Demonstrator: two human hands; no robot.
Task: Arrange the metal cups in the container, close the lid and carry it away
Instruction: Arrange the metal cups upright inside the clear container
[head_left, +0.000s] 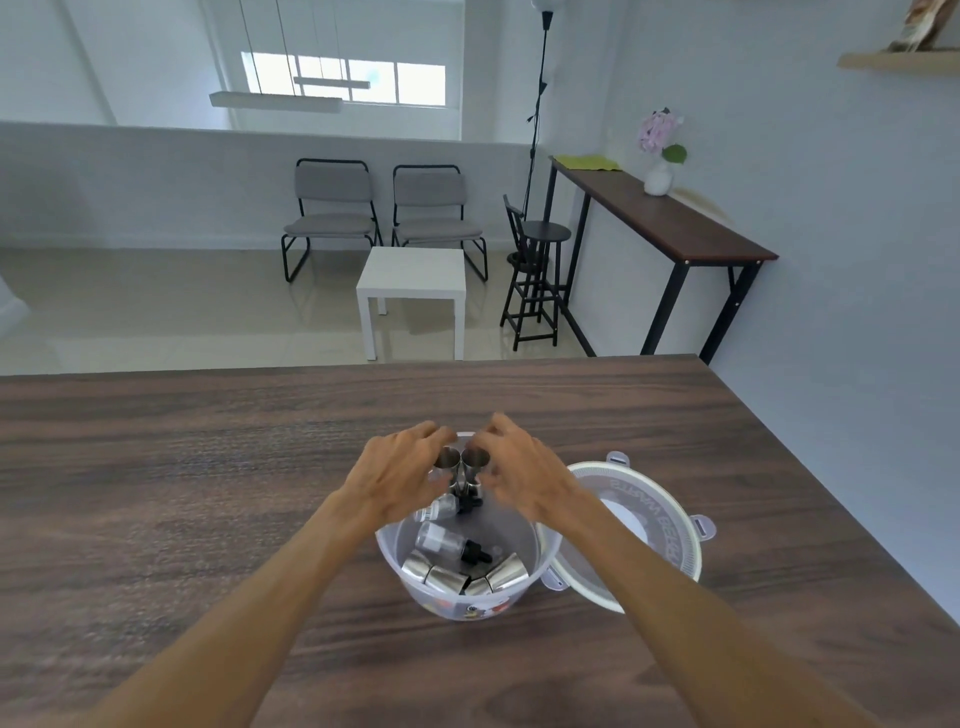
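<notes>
A round clear plastic container (395, 551) stands on the dark wooden table near me. Several small metal cups (449, 577) lie on their sides along its near wall, with two clear dropper bottles (441, 540) behind them. My left hand (397, 475) holds an upright metal cup (448, 460) over the container's far side. My right hand (524, 470) holds a second metal cup (474, 458) right beside it, the two cups touching. The white-rimmed lid (670, 540) leans against the container's right side, its clips open.
The wooden table (208, 467) stretches wide to the left and ends at a right edge near the lid. Beyond it stand a white side table (413, 280), two grey chairs, a black stool and a long wall table with a vase.
</notes>
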